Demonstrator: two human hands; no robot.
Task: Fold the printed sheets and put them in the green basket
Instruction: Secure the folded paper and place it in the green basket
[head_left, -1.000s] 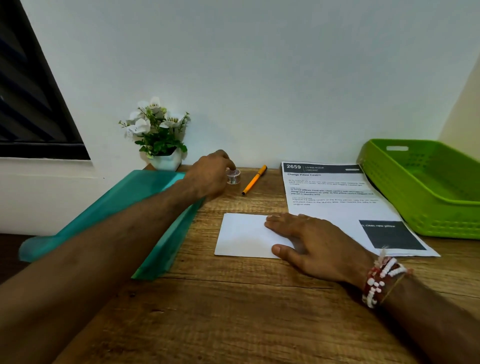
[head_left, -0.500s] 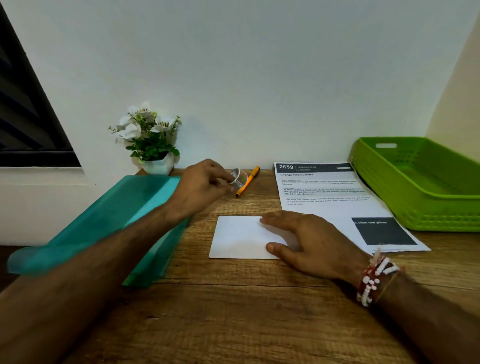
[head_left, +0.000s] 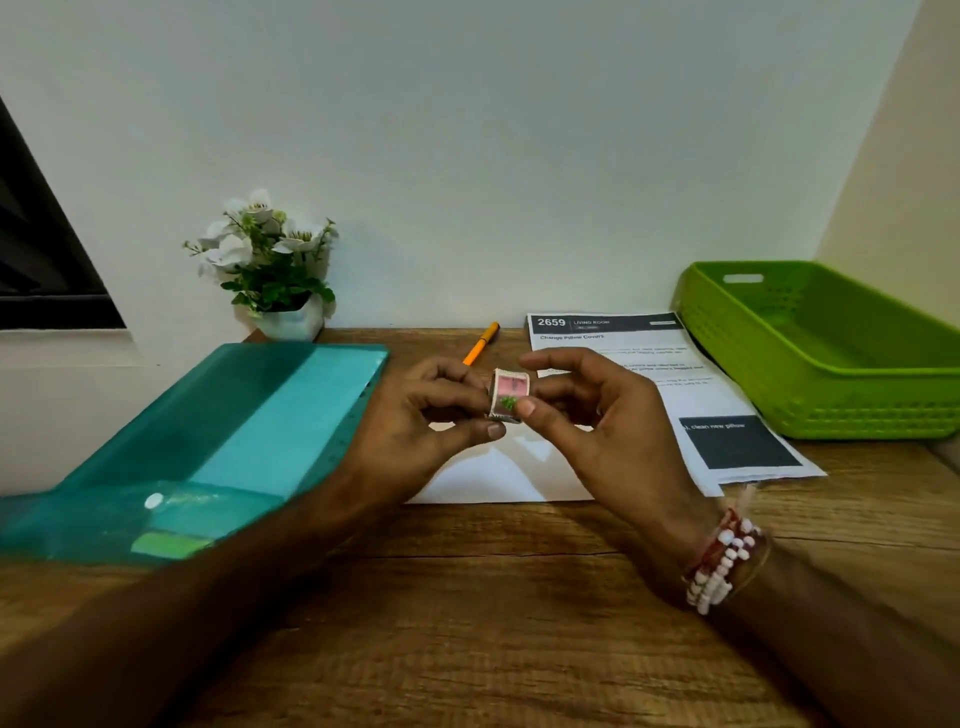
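Head view: left hand (head_left: 410, 421) and right hand (head_left: 602, 421) pinch the roll (head_left: 509, 393) above the folded sheet (head_left: 498, 480) (crosswise, equally near both).

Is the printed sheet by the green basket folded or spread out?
Spread out. The printed sheet lies flat on the table beside the green basket, its header and dark block both showing.

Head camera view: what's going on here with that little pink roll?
A person pinches a small pink roll, perhaps tape, between left hand and right hand above a folded white sheet on the wooden desk. Another printed sheet lies flat, unfolded, beside the green basket.
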